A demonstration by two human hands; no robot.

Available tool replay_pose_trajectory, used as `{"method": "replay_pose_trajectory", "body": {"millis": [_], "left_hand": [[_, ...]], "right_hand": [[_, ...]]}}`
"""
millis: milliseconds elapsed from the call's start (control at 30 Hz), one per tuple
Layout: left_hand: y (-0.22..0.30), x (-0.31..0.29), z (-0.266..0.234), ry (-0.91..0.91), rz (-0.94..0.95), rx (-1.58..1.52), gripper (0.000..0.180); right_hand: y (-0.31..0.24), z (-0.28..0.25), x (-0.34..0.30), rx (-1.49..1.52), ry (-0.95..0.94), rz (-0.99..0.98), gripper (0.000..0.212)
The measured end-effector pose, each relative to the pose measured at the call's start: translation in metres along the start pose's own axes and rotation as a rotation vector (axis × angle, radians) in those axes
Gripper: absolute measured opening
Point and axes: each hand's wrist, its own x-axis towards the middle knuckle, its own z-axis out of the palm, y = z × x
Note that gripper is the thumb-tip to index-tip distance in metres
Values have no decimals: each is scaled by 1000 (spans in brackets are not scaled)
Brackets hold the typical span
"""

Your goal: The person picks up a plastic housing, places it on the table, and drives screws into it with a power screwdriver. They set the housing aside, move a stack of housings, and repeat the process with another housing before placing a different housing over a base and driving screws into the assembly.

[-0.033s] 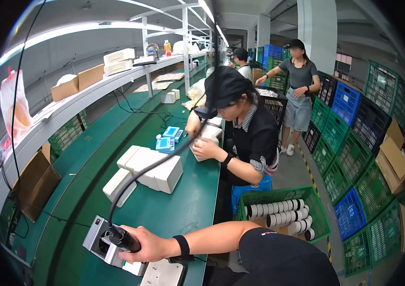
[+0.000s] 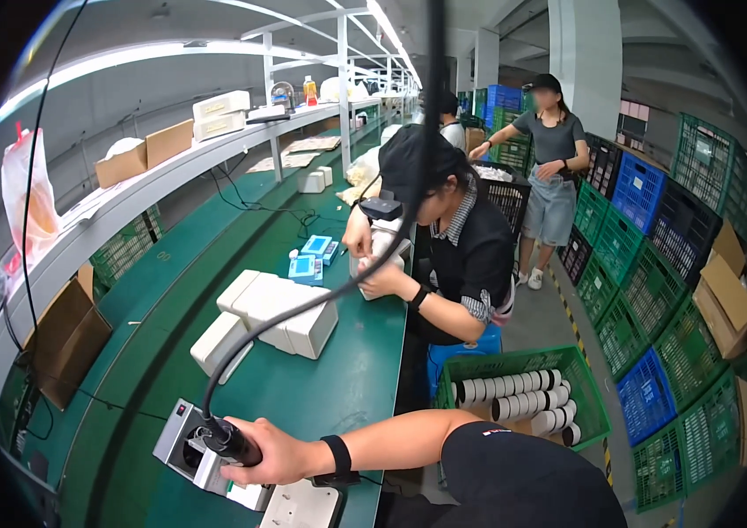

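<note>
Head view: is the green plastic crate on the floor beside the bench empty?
No: the green plastic crate holds rows of white cylindrical rolls with dark ends lying on their sides.

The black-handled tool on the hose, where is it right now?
In the head view, the black-handled tool is at the lower left, gripped in one hand and pressed into a small grey box on the green bench, just below the white boxes.
</note>
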Motion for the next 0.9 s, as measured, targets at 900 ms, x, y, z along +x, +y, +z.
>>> {"method": "replay_pose_trajectory", "body": {"millis": [900], "left_hand": [[-48,-7,12,117,72,-39,99]], "right_hand": [[-2,4,4,51,-167,21,38]]}}
